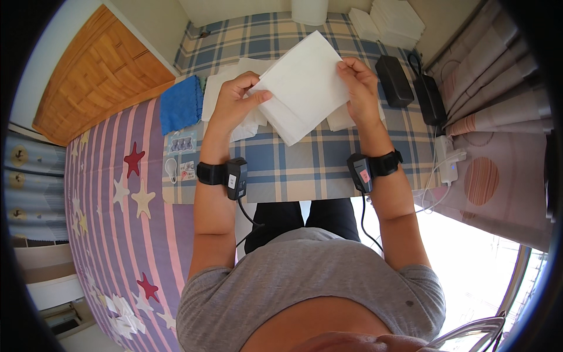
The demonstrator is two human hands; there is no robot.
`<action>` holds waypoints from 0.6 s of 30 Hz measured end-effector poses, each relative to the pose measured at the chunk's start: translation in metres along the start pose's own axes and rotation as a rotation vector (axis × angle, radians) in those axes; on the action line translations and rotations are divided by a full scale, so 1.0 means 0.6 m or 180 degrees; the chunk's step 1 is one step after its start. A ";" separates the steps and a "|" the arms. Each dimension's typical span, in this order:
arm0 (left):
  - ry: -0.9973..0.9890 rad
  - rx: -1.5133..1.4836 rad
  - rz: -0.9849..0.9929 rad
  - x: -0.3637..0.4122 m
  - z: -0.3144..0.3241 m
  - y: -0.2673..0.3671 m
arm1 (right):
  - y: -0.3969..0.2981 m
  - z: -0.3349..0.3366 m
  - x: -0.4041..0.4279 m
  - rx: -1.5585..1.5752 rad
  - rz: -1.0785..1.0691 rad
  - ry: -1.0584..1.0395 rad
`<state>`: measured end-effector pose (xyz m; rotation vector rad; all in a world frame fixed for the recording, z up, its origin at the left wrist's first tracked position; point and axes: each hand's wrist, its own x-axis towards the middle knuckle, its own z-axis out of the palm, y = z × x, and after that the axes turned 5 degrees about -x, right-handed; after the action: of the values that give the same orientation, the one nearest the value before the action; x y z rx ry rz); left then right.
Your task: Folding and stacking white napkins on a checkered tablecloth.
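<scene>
Between my two hands, raised over the table, is a folded white paper napkin (303,88) or tissue, tilted with one corner pointing away from me. My left hand (241,97) pinches its left corner between thumb and fingers. On the opposite side, my right hand (360,86) grips the right edge the same way. Beneath the left hand lie loose white sheets (220,94), partly hidden by it. Another folded white piece (341,121) rests on the table under the right hand, mostly covered.
A plaid cloth (290,171) covers the table. Blue cloths (181,105) lie at the left. Two black cases (394,81) and a white power strip (446,160) line the right side. Stacked white napkins (396,24) and a white roll (309,11) stand at the back. A striped bed (118,198) adjoins the left.
</scene>
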<state>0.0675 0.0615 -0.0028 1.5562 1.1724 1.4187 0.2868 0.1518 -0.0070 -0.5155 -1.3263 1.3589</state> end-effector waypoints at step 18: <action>0.0146 -0.0553 0.0115 -0.005 -0.001 0.008 | 0.010 -0.005 0.004 0.0046 0.0094 -0.0139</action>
<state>0.0680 0.0572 0.0008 1.4374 1.0227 1.5444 0.2865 0.1568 -0.0123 -0.4998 -1.3481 1.4101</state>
